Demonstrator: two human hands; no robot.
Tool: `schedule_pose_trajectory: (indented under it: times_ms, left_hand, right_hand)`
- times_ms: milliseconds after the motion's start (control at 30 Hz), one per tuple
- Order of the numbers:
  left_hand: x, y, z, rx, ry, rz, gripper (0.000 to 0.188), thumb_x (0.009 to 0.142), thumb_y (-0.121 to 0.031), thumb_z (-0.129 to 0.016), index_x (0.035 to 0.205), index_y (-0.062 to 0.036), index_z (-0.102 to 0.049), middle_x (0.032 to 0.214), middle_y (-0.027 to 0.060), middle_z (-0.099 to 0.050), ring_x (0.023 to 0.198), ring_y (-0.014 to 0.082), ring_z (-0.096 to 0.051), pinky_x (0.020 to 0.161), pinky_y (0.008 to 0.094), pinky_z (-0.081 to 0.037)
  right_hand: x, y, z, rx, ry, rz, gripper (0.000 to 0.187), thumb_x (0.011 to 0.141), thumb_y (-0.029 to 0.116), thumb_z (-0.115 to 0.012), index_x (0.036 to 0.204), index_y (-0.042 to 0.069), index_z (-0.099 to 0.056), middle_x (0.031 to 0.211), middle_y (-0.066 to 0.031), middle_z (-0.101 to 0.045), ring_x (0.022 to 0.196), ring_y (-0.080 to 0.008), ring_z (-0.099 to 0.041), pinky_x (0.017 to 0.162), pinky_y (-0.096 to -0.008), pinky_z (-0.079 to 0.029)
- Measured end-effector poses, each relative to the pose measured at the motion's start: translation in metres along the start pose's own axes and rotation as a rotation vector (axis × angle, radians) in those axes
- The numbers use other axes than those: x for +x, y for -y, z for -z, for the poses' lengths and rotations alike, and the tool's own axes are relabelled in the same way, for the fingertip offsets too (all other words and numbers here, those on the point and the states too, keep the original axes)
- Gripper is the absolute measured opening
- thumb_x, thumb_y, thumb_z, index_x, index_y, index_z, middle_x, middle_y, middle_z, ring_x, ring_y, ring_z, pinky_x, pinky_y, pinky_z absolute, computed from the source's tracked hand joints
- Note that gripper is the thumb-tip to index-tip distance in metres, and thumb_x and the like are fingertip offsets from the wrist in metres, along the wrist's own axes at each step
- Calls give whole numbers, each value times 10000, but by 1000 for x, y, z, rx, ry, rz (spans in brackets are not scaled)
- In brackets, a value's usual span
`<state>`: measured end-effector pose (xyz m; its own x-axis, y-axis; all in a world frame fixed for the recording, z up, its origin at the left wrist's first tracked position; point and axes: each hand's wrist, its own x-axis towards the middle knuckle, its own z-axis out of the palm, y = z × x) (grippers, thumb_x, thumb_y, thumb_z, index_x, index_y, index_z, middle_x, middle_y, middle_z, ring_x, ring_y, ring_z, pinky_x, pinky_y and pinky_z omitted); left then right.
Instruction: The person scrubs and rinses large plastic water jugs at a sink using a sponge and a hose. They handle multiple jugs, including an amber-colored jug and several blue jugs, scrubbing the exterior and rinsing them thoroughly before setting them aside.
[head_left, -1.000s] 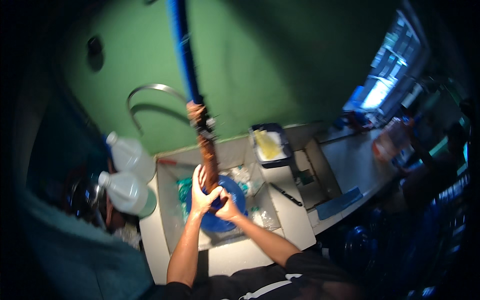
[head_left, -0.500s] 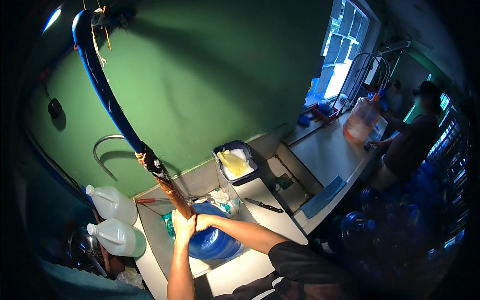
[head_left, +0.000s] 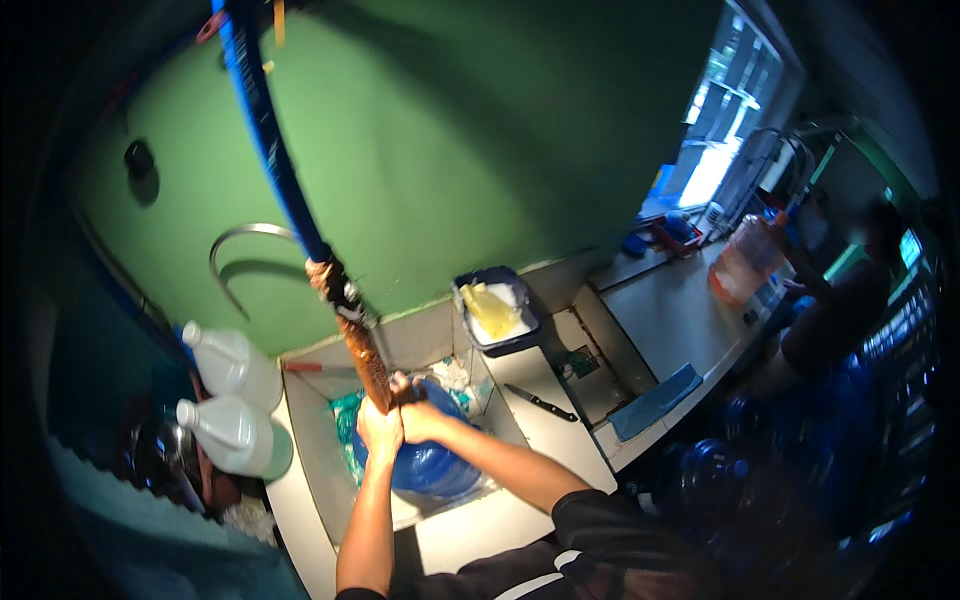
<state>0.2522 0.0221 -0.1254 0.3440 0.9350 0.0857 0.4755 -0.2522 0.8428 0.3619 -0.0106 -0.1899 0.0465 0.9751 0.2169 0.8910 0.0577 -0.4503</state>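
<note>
The left hand (head_left: 379,432) is clamped round the lower end of a thick hose (head_left: 364,362) — rusty brown there, blue higher up — which slants from the upper left down into the sink (head_left: 318,440). The right hand (head_left: 428,420) is pressed up against that same end, just beside the left; whether its grip closes fully round the hose I cannot tell. Directly below both hands a round blue bottle (head_left: 437,468) sits in the sink, partly covered by them, with green netting (head_left: 347,425) near its left side. On the table (head_left: 568,440) to the right lies a black-handled knife (head_left: 541,403), close to a dark tub (head_left: 470,330) holding a yellow cloth (head_left: 490,311). Two whitish jugs (head_left: 236,437) stand left of the sink — one behind the other.
</note>
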Motion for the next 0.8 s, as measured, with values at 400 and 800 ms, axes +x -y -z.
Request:
schedule_pose_trajectory:
  times_ms: [400,800]
  left_hand:
    - [10,14,-20,200,38,-340,396,792,-178,-681,1156,-54,-586,987,159,-666,975,346,-618,899,448,-455]
    - [37,35,5,260,192,-323,659,749,-326,-670,1307,5,-550,1177,216,-650,1171,370,-569,1071,480,-349]
  right_hand:
    - [-96,-5,106,331,-91,-333,390,997,192,-572,636,48,-553,619,-155,-591,612,-359,-567,673,-503,-435]
    - [-106,32,259,-191,-474,125,650,889,174,-693,1466,-5,-451,1432,-190,-526,1307,-322,-503,1135,-440,-360]
